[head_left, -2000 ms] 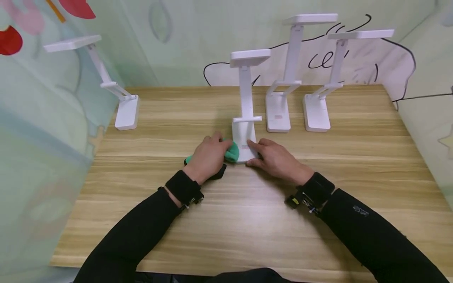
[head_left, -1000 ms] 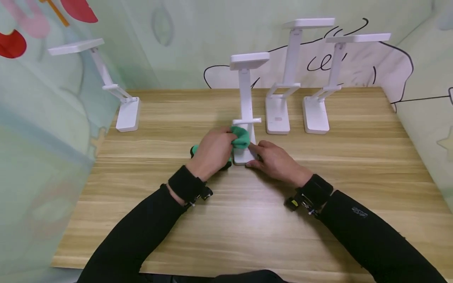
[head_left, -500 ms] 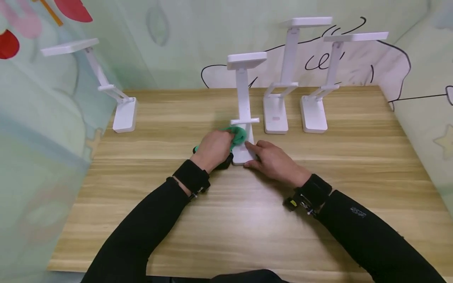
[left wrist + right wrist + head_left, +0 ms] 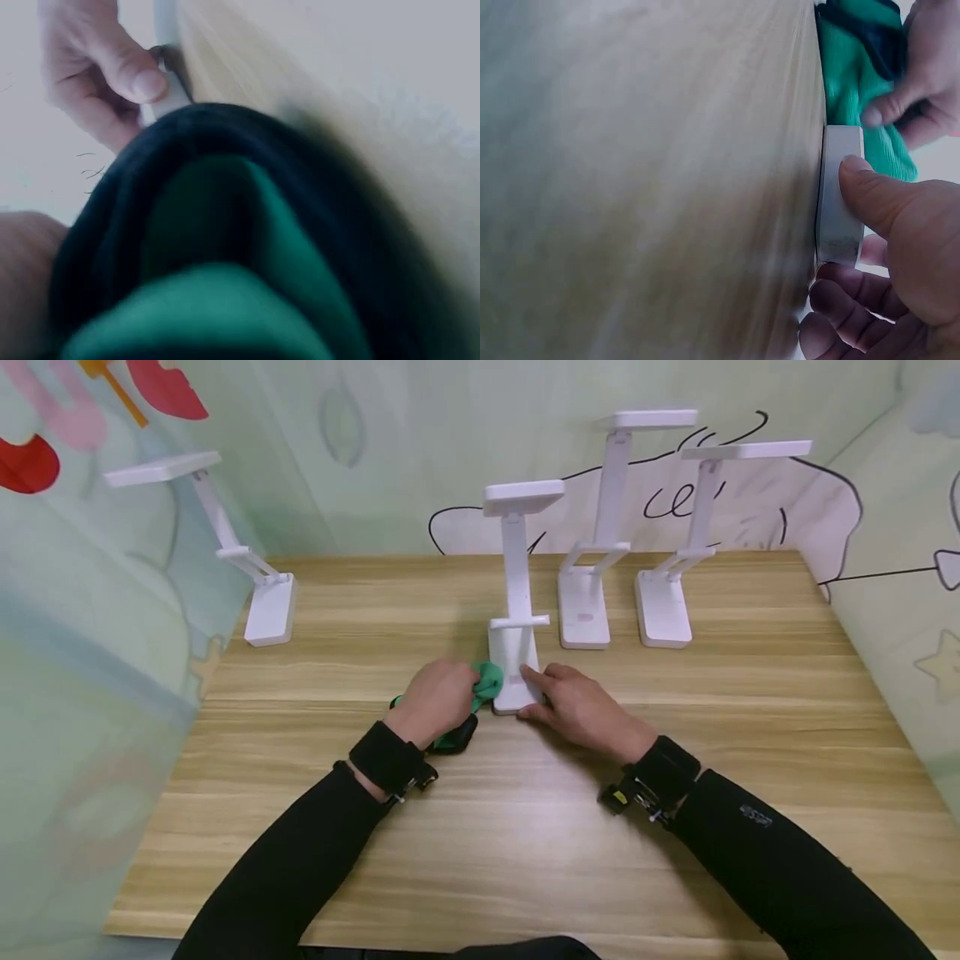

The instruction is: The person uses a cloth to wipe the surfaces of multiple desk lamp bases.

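Observation:
Bunched in my left hand [image 4: 435, 700] is a green cloth [image 4: 487, 682] with black edging. Its front part lies against or close to the left side of a white desk lamp's base [image 4: 512, 652]. That lamp stands upright in the middle, its arm raised and its flat head level. My right hand [image 4: 583, 708] grips the near right corner of the base, thumb at the front edge. In the right wrist view the thumb [image 4: 874, 191] presses the base's front face [image 4: 840, 214]. The cloth [image 4: 202, 311] fills much of the left wrist view and hides most left fingers.
Two more white desk lamps stand behind to the right, one nearer [image 4: 584, 610] and one farther right [image 4: 663, 610]. Another lamp [image 4: 271, 610] stands at the far left. The wooden table [image 4: 525, 860] meets a decorated wall covering [image 4: 390, 460] at the back.
My left hand moved the cloth up onto the lamp base, then drew it back left and nearer to me, off the top of the base. The right hand kept its grip.

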Demonstrator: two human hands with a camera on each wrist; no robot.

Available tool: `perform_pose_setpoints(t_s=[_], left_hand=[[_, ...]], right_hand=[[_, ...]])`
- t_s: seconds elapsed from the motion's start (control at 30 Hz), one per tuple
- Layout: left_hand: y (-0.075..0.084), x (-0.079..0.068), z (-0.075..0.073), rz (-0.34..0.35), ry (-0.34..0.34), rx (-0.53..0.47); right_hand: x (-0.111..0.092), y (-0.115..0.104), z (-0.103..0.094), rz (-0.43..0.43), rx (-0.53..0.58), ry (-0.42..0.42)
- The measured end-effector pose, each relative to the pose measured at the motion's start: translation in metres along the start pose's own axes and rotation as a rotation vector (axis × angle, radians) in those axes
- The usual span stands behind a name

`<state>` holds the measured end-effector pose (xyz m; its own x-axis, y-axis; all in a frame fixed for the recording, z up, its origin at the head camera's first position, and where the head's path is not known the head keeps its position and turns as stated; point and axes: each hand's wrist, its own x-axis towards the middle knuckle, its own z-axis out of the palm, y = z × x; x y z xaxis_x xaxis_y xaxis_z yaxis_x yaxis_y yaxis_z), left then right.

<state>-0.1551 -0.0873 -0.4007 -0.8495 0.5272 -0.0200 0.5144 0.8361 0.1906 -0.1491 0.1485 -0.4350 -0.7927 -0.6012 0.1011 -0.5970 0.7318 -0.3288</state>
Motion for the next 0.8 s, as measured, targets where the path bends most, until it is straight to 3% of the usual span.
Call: perform_pose_setpoints(t_s=[0.13,0.3,0.47,0.8], left_hand=[[-0.006,-0.012,-0.001,0.003,-0.088,-0.119],[-0.009,-0.023,-0.004,0.07,-0.149,-0.158],[-0.008,-0.025,-0.005,0.143,-0.129,-0.135],[-0.003,-0.017,-0.007,0.122,-0.161,-0.105]], right_hand=[[0.001,0.001,0.0,-0.004,-0.01,0.004],[0.007,0.002,-0.001,-0.004,-0.031,0.019],[0.017,0.004,-0.002,0.007,-0.047,0.044],[0.044,0.01,0.001,0.021,-0.105,0.167]])
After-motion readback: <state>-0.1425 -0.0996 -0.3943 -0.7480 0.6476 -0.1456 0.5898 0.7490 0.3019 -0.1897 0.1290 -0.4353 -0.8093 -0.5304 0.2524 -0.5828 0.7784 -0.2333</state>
